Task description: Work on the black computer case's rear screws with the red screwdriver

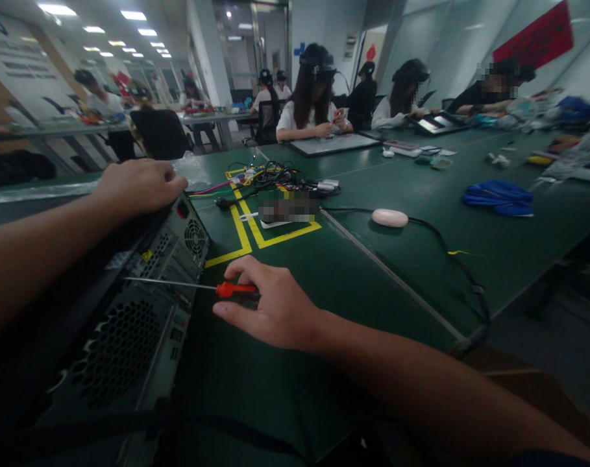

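Observation:
A computer case (129, 324) lies on its side on the green table (324, 272), its rear panel with fan grilles and ports facing me. My left hand (139, 185) rests on the case's upper edge, fingers curled over it. My right hand (270, 301) grips a screwdriver (202, 286) by its red handle. The thin metal shaft points left, and its tip meets the case's rear panel.
A tangle of cables (270, 175) lies inside yellow tape markings (241, 237). A pink oval device (389, 217) with a black cable, blue gloves (499, 196) and small parts sit further right. Several people work at the far side and at other tables.

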`<state>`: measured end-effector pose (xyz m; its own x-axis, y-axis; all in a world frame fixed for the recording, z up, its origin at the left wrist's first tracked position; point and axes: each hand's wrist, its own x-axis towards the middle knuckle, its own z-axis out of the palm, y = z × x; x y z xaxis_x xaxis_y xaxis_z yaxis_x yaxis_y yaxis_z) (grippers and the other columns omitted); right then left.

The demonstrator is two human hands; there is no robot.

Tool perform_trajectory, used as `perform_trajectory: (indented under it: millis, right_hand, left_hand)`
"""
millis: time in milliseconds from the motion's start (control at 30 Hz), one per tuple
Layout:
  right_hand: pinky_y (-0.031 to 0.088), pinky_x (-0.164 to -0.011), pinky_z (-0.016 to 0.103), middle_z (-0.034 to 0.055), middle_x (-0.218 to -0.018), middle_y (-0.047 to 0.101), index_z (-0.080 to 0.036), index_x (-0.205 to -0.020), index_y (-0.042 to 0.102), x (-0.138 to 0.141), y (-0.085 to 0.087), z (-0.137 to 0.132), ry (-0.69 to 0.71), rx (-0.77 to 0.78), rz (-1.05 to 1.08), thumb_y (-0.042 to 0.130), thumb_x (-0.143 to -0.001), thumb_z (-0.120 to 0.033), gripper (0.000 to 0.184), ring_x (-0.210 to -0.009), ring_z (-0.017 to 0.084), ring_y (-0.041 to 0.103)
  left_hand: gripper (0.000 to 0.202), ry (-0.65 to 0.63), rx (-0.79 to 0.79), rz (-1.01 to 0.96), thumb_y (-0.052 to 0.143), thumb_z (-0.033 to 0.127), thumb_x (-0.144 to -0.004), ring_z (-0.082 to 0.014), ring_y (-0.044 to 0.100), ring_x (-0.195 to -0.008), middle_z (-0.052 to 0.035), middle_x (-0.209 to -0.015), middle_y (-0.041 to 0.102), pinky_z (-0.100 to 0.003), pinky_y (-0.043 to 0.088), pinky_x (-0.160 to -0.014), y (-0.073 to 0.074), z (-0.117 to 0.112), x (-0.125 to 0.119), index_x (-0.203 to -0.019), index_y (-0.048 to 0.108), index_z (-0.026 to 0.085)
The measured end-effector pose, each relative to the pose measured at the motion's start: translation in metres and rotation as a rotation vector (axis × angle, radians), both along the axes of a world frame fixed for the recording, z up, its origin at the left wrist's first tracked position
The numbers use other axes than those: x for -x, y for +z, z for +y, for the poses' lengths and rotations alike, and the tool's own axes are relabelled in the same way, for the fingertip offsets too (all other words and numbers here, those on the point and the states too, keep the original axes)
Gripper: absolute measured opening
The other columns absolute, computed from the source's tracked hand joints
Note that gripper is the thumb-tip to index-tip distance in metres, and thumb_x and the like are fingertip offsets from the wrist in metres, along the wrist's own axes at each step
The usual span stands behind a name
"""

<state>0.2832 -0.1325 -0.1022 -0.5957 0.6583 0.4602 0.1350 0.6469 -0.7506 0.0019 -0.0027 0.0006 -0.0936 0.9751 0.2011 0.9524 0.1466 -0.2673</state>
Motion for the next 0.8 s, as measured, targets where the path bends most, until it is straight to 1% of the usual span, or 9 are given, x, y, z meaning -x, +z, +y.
perform_trajectory:
  millis: [133,200,367,600,733,800]
  right_hand:
    - [0.048,-0.073,0.029,-0.0001,-0.095,0.068,-0.022,-0.106,0.060,-0.0002,0.0003,0.0015,0.012,-0.023,-0.014,0.071,-0.097,-0.031,0.016,-0.079,0.016,0.063]
    - [0.048,-0.074,0.029,0.0000,-0.094,0.068,-0.021,-0.105,0.060,-0.0001,0.0003,0.0022,0.015,-0.032,-0.009,0.070,-0.098,-0.030,0.015,-0.080,0.016,0.063]
    - [0.048,-0.075,0.030,0.0004,-0.096,0.069,-0.022,-0.106,0.059,-0.0003,-0.0006,0.0019,0.015,-0.035,-0.010,0.069,-0.099,-0.030,0.014,-0.082,0.016,0.064]
    - [0.048,-0.074,0.029,0.0001,-0.095,0.069,-0.021,-0.106,0.059,-0.0004,-0.0014,0.0018,0.022,-0.035,-0.007,0.069,-0.099,-0.030,0.015,-0.081,0.016,0.064]
    - [0.049,-0.076,0.030,0.0004,-0.096,0.070,-0.022,-0.107,0.059,0.0005,-0.0012,0.0014,0.010,-0.028,-0.008,0.069,-0.099,-0.031,0.016,-0.083,0.016,0.065]
    - [0.049,-0.075,0.030,0.0003,-0.096,0.070,-0.022,-0.108,0.060,0.0006,-0.0011,0.0013,0.009,-0.024,-0.013,0.069,-0.099,-0.031,0.016,-0.082,0.017,0.065]
  left_hand:
    - [0.069,0.008,-0.002,-0.007,0.026,0.054,-0.097,-0.0469,0.066,-0.123,-0.0256,-0.132,0.070,-0.062,0.054,-0.096,0.0000,0.0003,-0.0002,-0.123,0.072,0.010]
    - [0.069,0.013,-0.003,-0.019,0.028,0.055,-0.096,-0.0463,0.066,-0.123,-0.0251,-0.132,0.070,-0.062,0.054,-0.097,-0.0002,0.0005,-0.0003,-0.124,0.073,0.010]
    - [0.069,0.008,-0.009,-0.018,0.026,0.053,-0.097,-0.0453,0.067,-0.123,-0.0254,-0.132,0.071,-0.060,0.053,-0.098,-0.0007,0.0000,-0.0004,-0.125,0.073,0.009]
    - [0.069,-0.001,-0.015,-0.023,0.026,0.054,-0.097,-0.0452,0.066,-0.123,-0.0257,-0.132,0.071,-0.062,0.054,-0.098,-0.0008,-0.0010,-0.0001,-0.121,0.073,0.011]
    - [0.068,0.012,-0.013,-0.014,0.026,0.055,-0.097,-0.0436,0.066,-0.125,-0.0238,-0.134,0.071,-0.059,0.053,-0.100,0.0004,-0.0028,-0.0024,-0.120,0.073,0.012]
    - [0.068,0.022,-0.002,-0.010,0.026,0.055,-0.097,-0.0439,0.065,-0.127,-0.0241,-0.135,0.070,-0.058,0.053,-0.101,0.0013,-0.0034,-0.0037,-0.122,0.072,0.012]
